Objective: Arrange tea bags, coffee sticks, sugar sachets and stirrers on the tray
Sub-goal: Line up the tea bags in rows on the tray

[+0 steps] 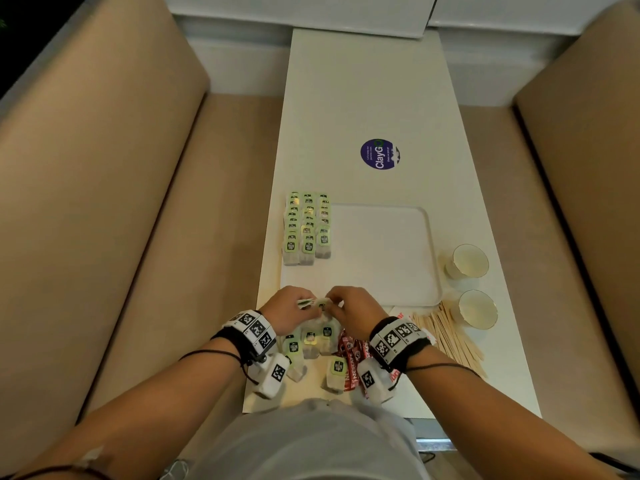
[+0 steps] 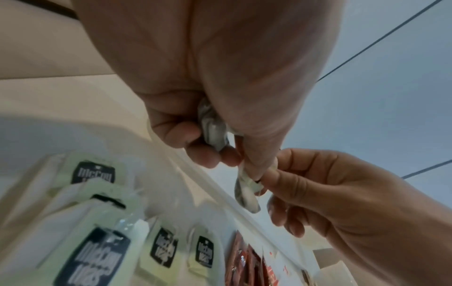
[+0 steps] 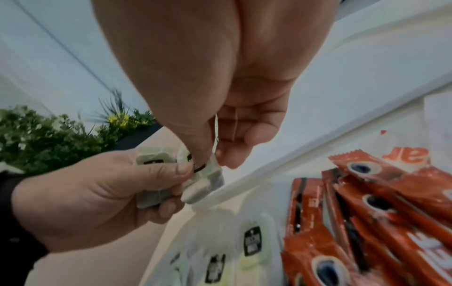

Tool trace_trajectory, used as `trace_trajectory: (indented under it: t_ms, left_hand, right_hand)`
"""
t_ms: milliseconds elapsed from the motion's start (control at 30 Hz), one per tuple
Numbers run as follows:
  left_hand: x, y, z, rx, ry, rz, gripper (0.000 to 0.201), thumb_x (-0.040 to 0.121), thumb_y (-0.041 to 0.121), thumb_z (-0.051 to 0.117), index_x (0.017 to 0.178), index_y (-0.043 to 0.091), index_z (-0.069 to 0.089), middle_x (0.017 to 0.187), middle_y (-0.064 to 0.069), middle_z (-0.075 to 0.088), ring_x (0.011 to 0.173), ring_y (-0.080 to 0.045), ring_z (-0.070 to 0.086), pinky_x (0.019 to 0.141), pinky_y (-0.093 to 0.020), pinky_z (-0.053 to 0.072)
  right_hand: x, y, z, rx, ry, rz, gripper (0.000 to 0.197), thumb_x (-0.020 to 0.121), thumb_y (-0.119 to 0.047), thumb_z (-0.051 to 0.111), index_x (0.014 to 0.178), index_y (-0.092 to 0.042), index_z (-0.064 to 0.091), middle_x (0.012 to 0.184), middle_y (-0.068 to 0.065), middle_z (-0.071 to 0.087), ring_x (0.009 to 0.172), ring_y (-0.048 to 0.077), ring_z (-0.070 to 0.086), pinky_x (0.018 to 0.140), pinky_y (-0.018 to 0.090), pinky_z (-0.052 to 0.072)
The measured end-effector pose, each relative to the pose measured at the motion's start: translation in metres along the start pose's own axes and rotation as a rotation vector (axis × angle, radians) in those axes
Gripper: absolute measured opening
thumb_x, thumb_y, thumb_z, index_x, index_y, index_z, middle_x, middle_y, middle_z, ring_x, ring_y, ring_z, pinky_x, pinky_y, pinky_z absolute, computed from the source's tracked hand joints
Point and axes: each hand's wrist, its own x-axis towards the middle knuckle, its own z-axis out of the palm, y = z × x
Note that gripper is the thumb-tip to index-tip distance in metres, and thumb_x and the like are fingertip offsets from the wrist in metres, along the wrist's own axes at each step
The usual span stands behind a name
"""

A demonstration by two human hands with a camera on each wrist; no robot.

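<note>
Table [image 1: 363, 109]: long, white, set between two tan benches. On it: round purple sticker [image 1: 380, 154] near the middle; white tray [image 1: 398, 289], rounded corners; rows of green-labelled tea bags [image 1: 307, 227] at the tray's left edge; loose pile of tea bags [image 1: 311, 341] at the near edge; red coffee sticks [image 1: 353, 355] beside that pile; wooden stirrers [image 1: 450, 337] fanned to the right; two paper cups [image 1: 471, 261] right of the tray.
</note>
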Motion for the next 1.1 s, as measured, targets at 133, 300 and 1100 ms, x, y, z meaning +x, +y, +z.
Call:
trace_trajectory:
  t_ms: [133,300,1100]
  left_hand:
    - [0.004,0.006,-0.004,-0.106,0.049,0.017,0.022,0.093,0.020,0.070,0.077,0.006,0.065,0.061,0.006,0.051,0.050,-0.002,0.041,0.050,-0.019,0.033]
    - [0.012,0.008,-0.011,-0.159,0.076,0.012,0.015,0.095,0.017,0.068,0.081,0.011,0.070,0.063,0.011,0.059,0.053,0.003,0.049,0.054,-0.017,0.037]
    - [0.064,0.014,-0.033,-0.435,0.064,-0.462,0.020,0.094,-0.004,0.048,0.107,0.001,0.062,0.081,-0.013,0.065,0.058,-0.023,0.054,0.052,-0.026,0.045]
  right_hand:
    - [0.007,0.002,-0.008,0.094,0.000,0.051,0.018,0.095,-0.035,0.066,0.087,-0.019,0.069,0.089,0.002,0.069,0.080,0.018,0.062,0.074,0.034,0.048]
    - [0.017,0.003,-0.009,0.102,-0.049,0.073,0.030,0.095,-0.032,0.068,0.081,-0.005,0.067,0.085,0.019,0.068,0.069,0.029,0.061,0.070,0.041,0.053]
    - [0.116,0.012,-0.025,0.151,0.080,0.310,0.029,0.093,-0.028,0.069,0.075,-0.005,0.073,0.073,0.010,0.070,0.068,0.021,0.060,0.062,0.028,0.046]
